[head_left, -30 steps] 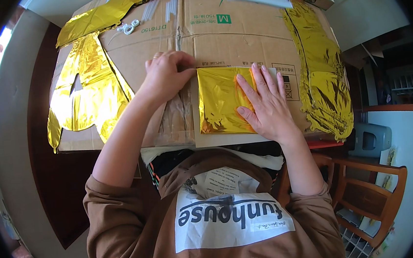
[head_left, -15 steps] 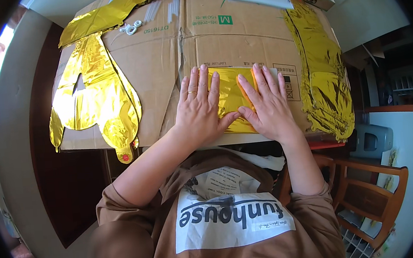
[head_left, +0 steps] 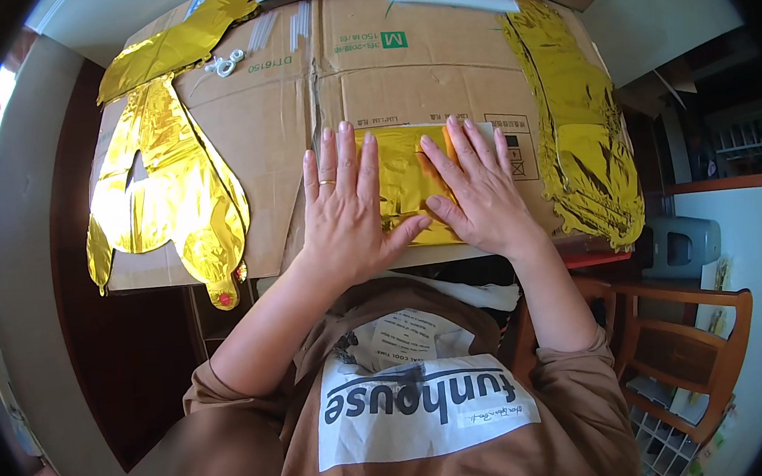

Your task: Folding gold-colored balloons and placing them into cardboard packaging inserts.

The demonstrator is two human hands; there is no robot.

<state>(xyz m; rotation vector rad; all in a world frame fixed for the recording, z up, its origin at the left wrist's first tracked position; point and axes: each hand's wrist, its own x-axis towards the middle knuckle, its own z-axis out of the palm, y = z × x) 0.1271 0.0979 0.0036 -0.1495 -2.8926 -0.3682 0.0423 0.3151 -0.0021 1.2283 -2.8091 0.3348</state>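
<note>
Since a second ago, the left hand [head_left: 343,219] has come off the upper left corner of the folded gold foil [head_left: 404,168] and now lies flat over its left part. Cardboard covers the broad surface [head_left: 422,80] filling the upper middle of the frame. On it, a gold foil shape with a slit-like hole [head_left: 174,197] spreads at left, one tab hanging past the front edge; a long, wrinkled gold foil [head_left: 580,130] runs down the right side; another gold foil strip [head_left: 178,40] crosses the upper left. At centre, a pale card [head_left: 437,254] shows along the lower edge of the folded foil, just below the frame's middle. That foil looks light, thin, soft and slippery, likely to crease or spring open; a flat palm should steady it better than a pinch, and it would best be lifted by its folded side edges, with the card. Both hands are spread palm down, fingers straight, clasping nothing; the right hand [head_left: 481,193] covers the foil's right part, beside an orange edge. Smallest, white rings [head_left: 225,66] lie at upper left.
</note>
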